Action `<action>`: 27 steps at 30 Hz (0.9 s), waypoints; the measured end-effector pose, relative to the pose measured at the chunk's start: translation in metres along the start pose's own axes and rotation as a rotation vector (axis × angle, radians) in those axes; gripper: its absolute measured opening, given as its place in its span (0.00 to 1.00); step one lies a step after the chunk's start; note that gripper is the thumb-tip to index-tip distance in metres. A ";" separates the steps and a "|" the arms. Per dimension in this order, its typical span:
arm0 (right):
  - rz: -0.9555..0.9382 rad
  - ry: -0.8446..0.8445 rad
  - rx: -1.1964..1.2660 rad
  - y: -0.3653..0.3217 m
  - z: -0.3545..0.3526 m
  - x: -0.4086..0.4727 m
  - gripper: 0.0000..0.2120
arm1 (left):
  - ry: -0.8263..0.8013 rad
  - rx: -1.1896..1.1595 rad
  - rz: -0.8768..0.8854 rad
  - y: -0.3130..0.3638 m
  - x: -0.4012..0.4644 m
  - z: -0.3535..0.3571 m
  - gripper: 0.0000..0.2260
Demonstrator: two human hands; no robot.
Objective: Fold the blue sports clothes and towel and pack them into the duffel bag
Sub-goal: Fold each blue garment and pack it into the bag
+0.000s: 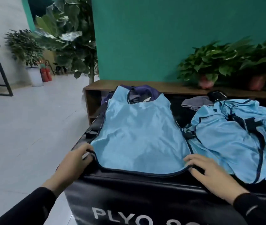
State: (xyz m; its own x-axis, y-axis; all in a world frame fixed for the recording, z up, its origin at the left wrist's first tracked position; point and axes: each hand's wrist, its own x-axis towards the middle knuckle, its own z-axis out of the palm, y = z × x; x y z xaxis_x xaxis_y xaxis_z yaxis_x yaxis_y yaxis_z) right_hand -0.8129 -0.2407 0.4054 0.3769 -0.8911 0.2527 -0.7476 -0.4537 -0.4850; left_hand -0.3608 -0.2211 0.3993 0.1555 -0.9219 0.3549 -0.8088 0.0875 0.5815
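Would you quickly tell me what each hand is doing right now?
Left hand: pinches the bottom left corner of the light blue jersey.
Right hand: open, fingers resting on the jersey's bottom right corner.

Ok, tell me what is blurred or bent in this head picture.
Head view: the potted plants at right are smeared with motion blur; the light blue vest and both hands, left hand and right hand, read fairly sharp; wide-angle bending tilts the teal wall edges; soft sheen on the vest.

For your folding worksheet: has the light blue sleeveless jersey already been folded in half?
No. The light blue sleeveless jersey lies spread flat on the black plyo box, both hands at its bottom hem corners.
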 end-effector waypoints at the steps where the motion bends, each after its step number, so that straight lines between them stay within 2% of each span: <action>1: 0.011 -0.034 -0.032 0.002 0.000 -0.001 0.09 | 0.004 0.029 -0.016 -0.004 0.001 0.002 0.18; 5: 0.054 -0.023 -0.033 -0.001 0.000 -0.001 0.12 | -0.015 0.019 -0.072 -0.001 0.009 0.005 0.19; 8: 0.095 0.048 -0.051 -0.003 0.004 0.000 0.10 | 0.029 0.049 0.002 -0.005 0.012 0.010 0.22; 12: 0.130 0.121 -0.051 -0.009 0.006 -0.004 0.10 | 0.079 0.037 0.030 -0.009 0.012 0.008 0.13; 15: 0.228 0.251 0.106 -0.017 0.001 -0.011 0.13 | 0.074 -0.181 0.024 0.008 0.004 -0.004 0.09; 17: 0.253 0.357 0.252 -0.026 -0.008 -0.018 0.14 | 0.127 -0.367 -0.009 0.022 -0.008 -0.019 0.11; 20: 0.236 0.460 0.385 -0.046 -0.029 -0.026 0.14 | 0.241 -0.473 -0.015 0.041 -0.020 -0.043 0.14; 24: 0.258 0.431 0.490 -0.060 -0.048 -0.020 0.11 | 0.230 -0.606 -0.094 0.064 -0.016 -0.059 0.11; 27: 0.298 0.364 0.451 -0.054 -0.052 -0.006 0.09 | 0.192 -0.485 -0.109 0.068 0.001 -0.055 0.10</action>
State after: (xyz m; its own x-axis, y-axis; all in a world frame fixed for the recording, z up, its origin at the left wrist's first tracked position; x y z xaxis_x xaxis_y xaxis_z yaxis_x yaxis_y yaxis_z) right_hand -0.8033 -0.2108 0.4733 -0.0797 -0.9562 0.2816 -0.4590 -0.2155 -0.8619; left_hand -0.3844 -0.1952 0.4788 0.3613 -0.8538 0.3749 -0.4344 0.2016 0.8778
